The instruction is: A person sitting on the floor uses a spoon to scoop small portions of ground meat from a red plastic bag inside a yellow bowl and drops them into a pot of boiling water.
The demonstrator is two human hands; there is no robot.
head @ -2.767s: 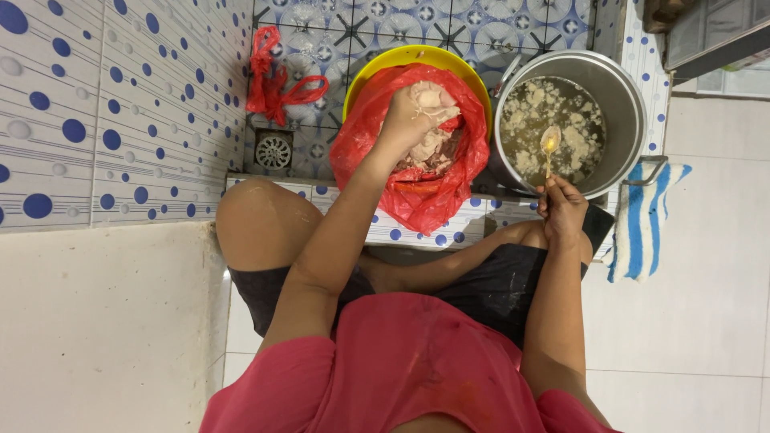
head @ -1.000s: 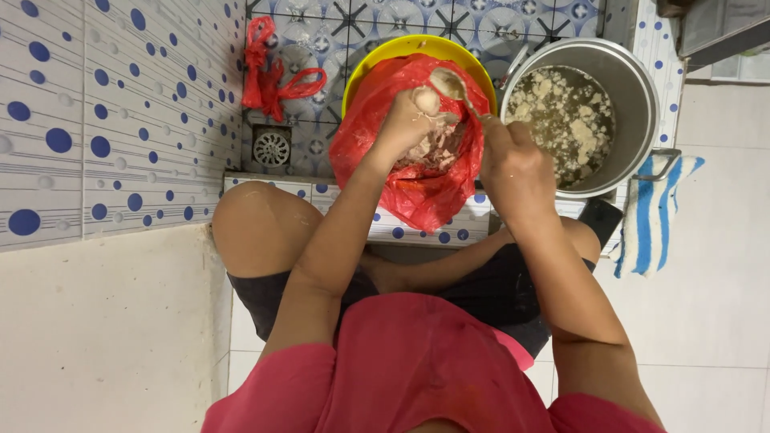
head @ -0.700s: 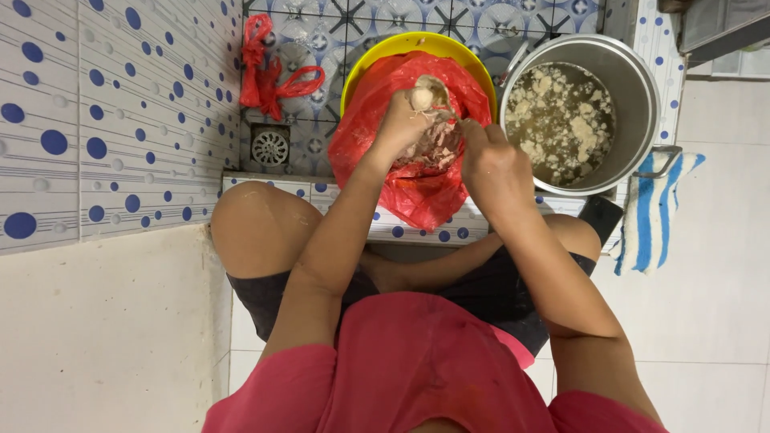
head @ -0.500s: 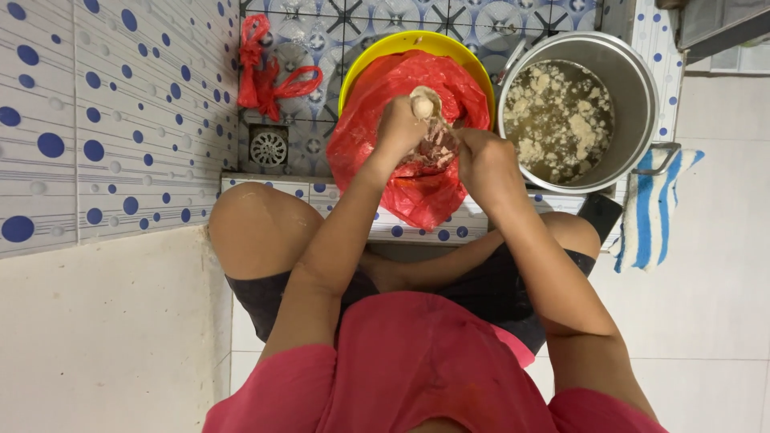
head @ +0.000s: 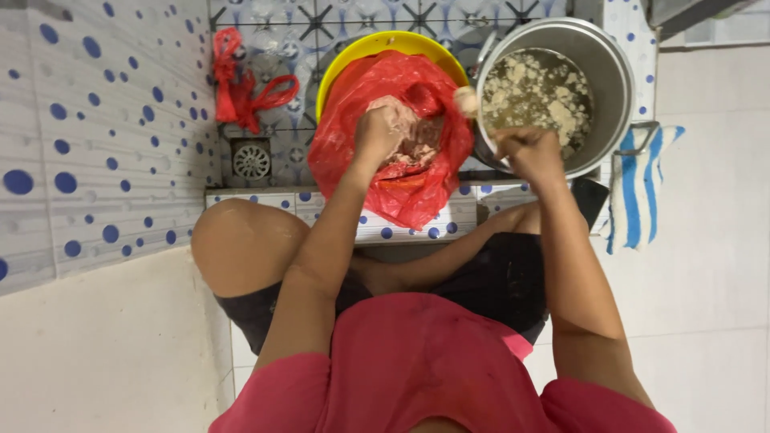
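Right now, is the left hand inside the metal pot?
No, the left hand is in the red bag, beside the metal pot.

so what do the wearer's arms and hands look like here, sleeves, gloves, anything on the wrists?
Both arms are bare from the short sleeves of a pinkish-red top down. The left hand and right hand are ungloved, with no watch, ring or band visible. Dark shorts show below.

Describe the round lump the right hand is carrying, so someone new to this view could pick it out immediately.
Start at the big round metal pot of pale chunks in liquid at upper right. The right hand is at its near rim, holding a spoon that reaches toward the red plastic bag in the yellow basin. The small pale ball sits at the spoon's tip, alone between bag and pot.
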